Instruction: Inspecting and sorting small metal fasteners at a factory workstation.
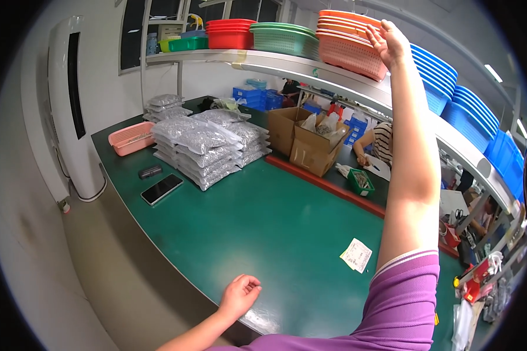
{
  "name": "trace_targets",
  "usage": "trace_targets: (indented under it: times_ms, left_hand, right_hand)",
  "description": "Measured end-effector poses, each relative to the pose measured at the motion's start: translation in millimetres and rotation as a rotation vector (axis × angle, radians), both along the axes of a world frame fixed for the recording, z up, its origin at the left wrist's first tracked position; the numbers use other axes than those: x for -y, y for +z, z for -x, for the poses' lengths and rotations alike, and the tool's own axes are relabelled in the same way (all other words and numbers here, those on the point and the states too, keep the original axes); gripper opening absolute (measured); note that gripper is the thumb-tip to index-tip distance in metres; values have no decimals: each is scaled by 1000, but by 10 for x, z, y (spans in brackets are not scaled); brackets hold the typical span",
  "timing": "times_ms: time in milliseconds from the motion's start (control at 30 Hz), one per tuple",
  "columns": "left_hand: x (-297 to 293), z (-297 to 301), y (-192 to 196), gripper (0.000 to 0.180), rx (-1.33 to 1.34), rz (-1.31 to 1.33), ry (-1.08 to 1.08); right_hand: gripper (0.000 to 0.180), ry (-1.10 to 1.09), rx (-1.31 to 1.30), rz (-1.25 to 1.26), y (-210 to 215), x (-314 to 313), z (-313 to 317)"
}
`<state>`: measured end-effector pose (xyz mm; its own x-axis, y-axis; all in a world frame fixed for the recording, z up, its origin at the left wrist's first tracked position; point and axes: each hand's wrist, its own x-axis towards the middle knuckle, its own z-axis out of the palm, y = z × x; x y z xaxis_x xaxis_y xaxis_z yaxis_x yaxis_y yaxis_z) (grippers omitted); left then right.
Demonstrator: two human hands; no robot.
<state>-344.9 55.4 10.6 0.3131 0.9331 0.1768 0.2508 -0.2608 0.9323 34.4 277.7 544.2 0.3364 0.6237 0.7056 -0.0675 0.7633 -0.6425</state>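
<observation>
Head view: a green desk [287, 234] fills the centre, a pale wall [29, 175] the left. Upper right, the right grip [387, 44] is spread at orange baskets [342, 51] on a shelf [216, 57]; lower centre, the left grip [240, 296] is half-spread, loosely curled.

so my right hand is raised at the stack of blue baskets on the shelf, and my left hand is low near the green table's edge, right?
Only the basket colour is wrong: in the head view, your right hand is raised at the stack of orange and pink baskets on the shelf. Your left hand is low near the green table's edge.
</observation>
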Motion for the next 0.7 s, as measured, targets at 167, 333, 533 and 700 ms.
trace_targets:
  times_ms: [167, 333, 533, 700]
  left_hand:
    - [-4, -19, -41, 12, 32, 3, -14]
    - [3, 34, -21, 12, 29, 5, 8]
    - [-28, 9, -41, 12, 76, 3, 4]
    - [-19, -18, 9, 11, 42, -20, -26]
  right_hand:
    - [49, 400, -141, -119, 64, 60, -17]
    - [31, 487, -184, -240, -226, 242, 287]
    - [43, 266, -80, -364, -192, 294, 215]
    - [64, -1566, 969, -81, 449, 291, -87]
